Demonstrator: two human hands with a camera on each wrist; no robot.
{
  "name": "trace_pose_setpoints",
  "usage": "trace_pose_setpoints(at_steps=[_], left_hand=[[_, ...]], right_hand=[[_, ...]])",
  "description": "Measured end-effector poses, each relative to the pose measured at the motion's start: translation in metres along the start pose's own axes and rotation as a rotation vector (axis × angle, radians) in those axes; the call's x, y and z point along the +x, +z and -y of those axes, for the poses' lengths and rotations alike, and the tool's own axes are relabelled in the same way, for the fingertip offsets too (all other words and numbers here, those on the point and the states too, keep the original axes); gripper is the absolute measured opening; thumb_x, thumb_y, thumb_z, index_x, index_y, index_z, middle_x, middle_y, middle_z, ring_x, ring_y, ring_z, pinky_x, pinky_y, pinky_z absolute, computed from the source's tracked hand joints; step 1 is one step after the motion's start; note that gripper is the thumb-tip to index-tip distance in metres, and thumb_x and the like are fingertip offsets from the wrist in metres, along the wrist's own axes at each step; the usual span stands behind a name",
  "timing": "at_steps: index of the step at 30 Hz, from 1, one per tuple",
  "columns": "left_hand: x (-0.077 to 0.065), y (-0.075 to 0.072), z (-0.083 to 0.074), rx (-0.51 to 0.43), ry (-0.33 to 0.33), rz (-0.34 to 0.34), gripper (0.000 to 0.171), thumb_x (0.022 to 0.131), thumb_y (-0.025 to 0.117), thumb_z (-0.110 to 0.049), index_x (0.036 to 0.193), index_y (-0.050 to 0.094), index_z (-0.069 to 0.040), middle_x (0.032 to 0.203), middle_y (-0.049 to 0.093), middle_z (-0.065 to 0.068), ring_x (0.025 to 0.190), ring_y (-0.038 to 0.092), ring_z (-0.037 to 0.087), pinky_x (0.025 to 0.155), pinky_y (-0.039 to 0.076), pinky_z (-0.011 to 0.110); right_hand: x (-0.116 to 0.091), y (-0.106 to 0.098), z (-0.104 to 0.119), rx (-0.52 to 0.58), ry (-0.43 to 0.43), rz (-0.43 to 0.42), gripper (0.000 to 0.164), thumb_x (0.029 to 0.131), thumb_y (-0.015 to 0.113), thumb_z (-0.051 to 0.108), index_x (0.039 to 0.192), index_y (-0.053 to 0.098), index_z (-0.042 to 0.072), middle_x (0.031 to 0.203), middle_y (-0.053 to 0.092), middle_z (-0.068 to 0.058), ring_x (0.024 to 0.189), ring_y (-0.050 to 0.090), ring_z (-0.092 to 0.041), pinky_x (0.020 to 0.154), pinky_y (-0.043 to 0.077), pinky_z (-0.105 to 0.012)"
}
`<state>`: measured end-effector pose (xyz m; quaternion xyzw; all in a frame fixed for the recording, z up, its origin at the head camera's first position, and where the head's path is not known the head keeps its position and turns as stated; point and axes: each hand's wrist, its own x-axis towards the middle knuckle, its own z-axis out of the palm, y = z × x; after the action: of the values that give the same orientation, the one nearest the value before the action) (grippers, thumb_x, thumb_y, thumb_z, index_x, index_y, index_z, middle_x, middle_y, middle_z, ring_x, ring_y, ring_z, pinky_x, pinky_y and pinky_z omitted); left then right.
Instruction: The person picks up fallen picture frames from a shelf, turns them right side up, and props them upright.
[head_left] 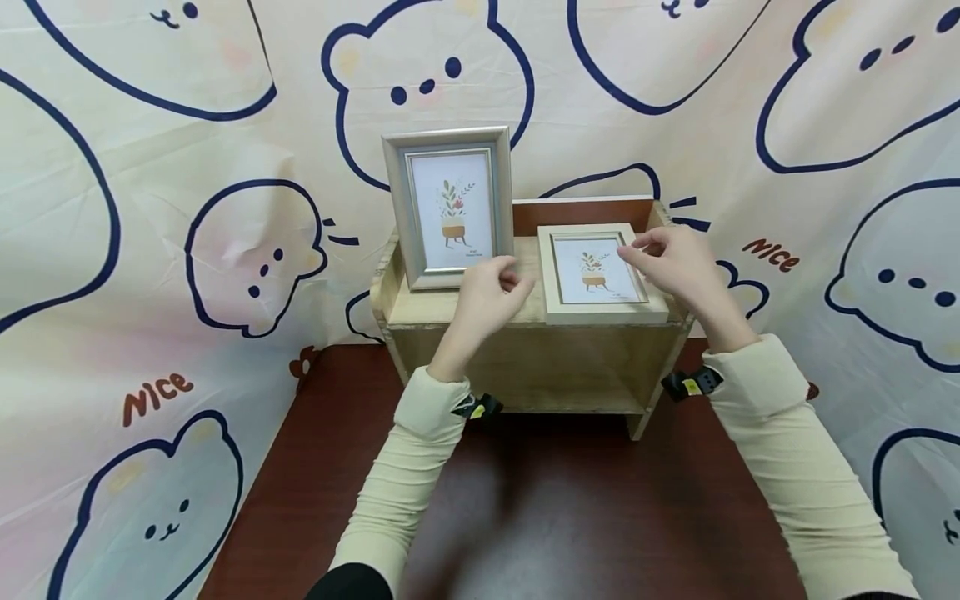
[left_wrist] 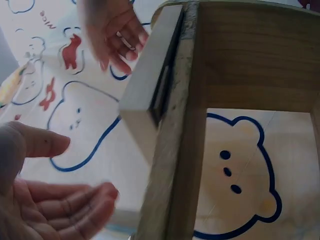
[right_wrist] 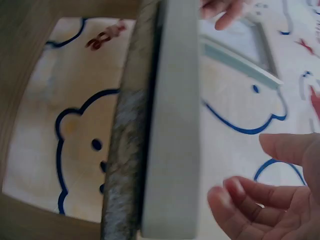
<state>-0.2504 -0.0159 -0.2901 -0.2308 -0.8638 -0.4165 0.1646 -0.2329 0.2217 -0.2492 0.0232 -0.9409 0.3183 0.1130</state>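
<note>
A large silver-grey picture frame with a potted-plant print stands upright on the left of a small wooden shelf. Beside it a smaller cream picture frame lies flat on the top board, near its front edge. My left hand hovers between the two frames, thumb and fingers apart and holding nothing. Over the small frame's right side is my right hand, its fingers loosely bent. In the right wrist view a gap shows between that hand's thumb and fingers, beside the small frame's pale edge.
The wooden shelf has an open compartment below its top board and raised sides. It stands on a dark red-brown table. Behind hangs a cloth printed with cartoon animals. Each wrist wears a black strap camera.
</note>
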Motion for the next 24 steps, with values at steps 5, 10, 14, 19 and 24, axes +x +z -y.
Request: trace_pose_setpoints(at_steps=[5, 10, 14, 19, 24], left_hand=[[0.017, 0.017, -0.009, 0.179, -0.046, 0.105, 0.029, 0.087, 0.056, -0.025, 0.085, 0.064, 0.003, 0.058, 0.057, 0.003, 0.054, 0.052, 0.013, 0.055, 0.044, 0.025], [0.026, 0.034, -0.01, 0.33, -0.058, 0.128, 0.044, 0.088, 0.055, -0.032, 0.054, 0.042, -0.009, 0.047, 0.037, -0.001, 0.043, 0.035, 0.011, 0.04, 0.032, 0.023], [0.029, 0.04, -0.012, 0.41, -0.099, 0.147, 0.043, 0.087, 0.056, -0.036, 0.053, 0.044, -0.011, 0.055, 0.049, 0.004, 0.049, 0.046, 0.016, 0.043, 0.04, 0.027], [0.033, 0.044, -0.014, 0.421, -0.143, 0.173, 0.043, 0.086, 0.057, -0.036, 0.054, 0.045, -0.01, 0.059, 0.053, 0.006, 0.052, 0.05, 0.017, 0.046, 0.044, 0.028], [0.035, 0.045, -0.014, 0.414, -0.17, 0.18, 0.043, 0.085, 0.059, -0.032, 0.052, 0.041, -0.011, 0.056, 0.048, 0.004, 0.051, 0.045, 0.016, 0.043, 0.04, 0.026]], right_hand=[[0.018, 0.005, -0.001, -0.138, 0.027, 0.016, 0.046, 0.087, 0.055, 0.036, 0.1, 0.059, -0.008, 0.079, 0.053, -0.019, 0.074, 0.047, -0.03, 0.057, 0.04, -0.035], [0.032, 0.01, -0.005, -0.189, 0.051, 0.05, 0.041, 0.086, 0.056, 0.035, 0.08, 0.056, -0.006, 0.058, 0.041, -0.008, 0.06, 0.043, -0.026, 0.047, 0.031, -0.029], [0.038, 0.015, -0.01, -0.209, 0.075, 0.115, 0.044, 0.086, 0.054, 0.036, 0.085, 0.058, -0.008, 0.066, 0.052, -0.016, 0.068, 0.048, -0.029, 0.055, 0.039, -0.035], [0.042, 0.02, -0.016, -0.195, 0.112, 0.158, 0.05, 0.088, 0.052, 0.034, 0.112, 0.055, -0.01, 0.105, 0.058, -0.028, 0.089, 0.053, -0.036, 0.08, 0.042, -0.048], [0.045, 0.024, -0.019, -0.15, 0.119, 0.149, 0.045, 0.089, 0.049, 0.024, 0.118, 0.051, -0.01, 0.112, 0.055, -0.029, 0.093, 0.052, -0.037, 0.082, 0.042, -0.049]])
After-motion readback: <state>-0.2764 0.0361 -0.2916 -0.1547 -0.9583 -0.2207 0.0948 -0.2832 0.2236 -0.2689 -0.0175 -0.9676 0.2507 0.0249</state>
